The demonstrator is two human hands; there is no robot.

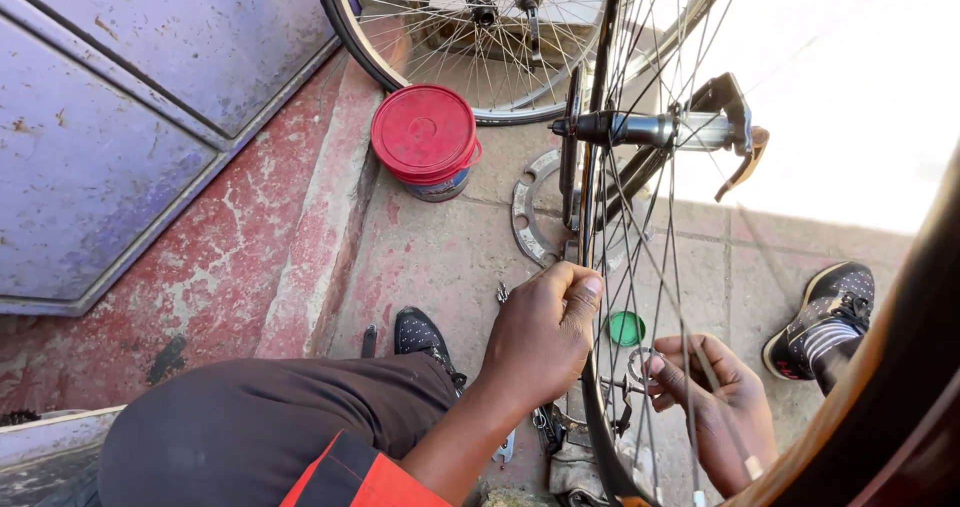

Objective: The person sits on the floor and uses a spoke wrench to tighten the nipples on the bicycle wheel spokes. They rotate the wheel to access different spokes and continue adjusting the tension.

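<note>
**Working both hands at a bicycle wheel's rim**

Gripping the dark rim (592, 407) of an upright bicycle wheel (640, 227), the left hand (545, 332) is closed over its edge. Behind the spokes, the right hand (715, 402) has its fingers pinched together on a small metal piece. A red-lidded tub (425, 137) stands on the tiled floor (440, 257), well apart.

Left hand (545, 337) curled w/ fingers bent and thumb tucked in front, forearm angled up. Right hand (715, 407) lower, palm up, fingers pinched together.
</note>
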